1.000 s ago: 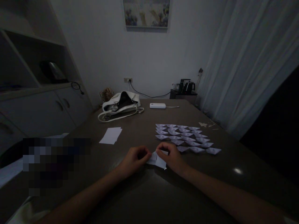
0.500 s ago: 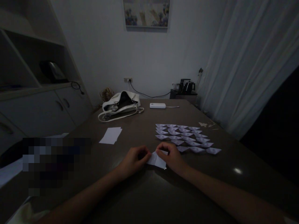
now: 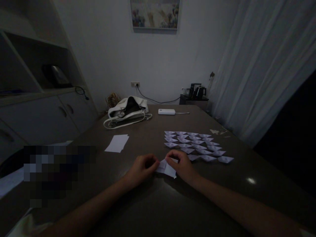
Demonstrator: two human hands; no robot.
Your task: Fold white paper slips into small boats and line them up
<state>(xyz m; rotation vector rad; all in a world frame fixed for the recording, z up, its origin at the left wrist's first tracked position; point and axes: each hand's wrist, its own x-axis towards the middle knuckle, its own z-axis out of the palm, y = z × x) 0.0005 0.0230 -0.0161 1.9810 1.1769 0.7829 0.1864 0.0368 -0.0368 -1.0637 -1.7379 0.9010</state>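
Observation:
Between my two hands is a small white sheet of paper (image 3: 170, 171) with a crease down it. My left hand (image 3: 143, 168) pinches its left edge between thumb and forefinger. With thumb and fingertips, my right hand (image 3: 181, 164) grips the upper edge and hides the paper's right corner. Just beyond my right hand, several folded paper boats (image 3: 197, 147) stand in rows on the table. A small stack of white paper sheets (image 3: 117, 144) lies to the left, beyond my left hand.
A white handbag (image 3: 129, 112) lies open on the far left of the brown table (image 3: 148, 210). Near the far edge is a white power bank (image 3: 166, 112) with a short cable. Paper scraps (image 3: 217, 131) lie by the right edge. A blurred-out patch covers the left side.
Both hands keep their pinch on the paper. Its creased left part has tilted slightly, and the hands have hardly shifted.

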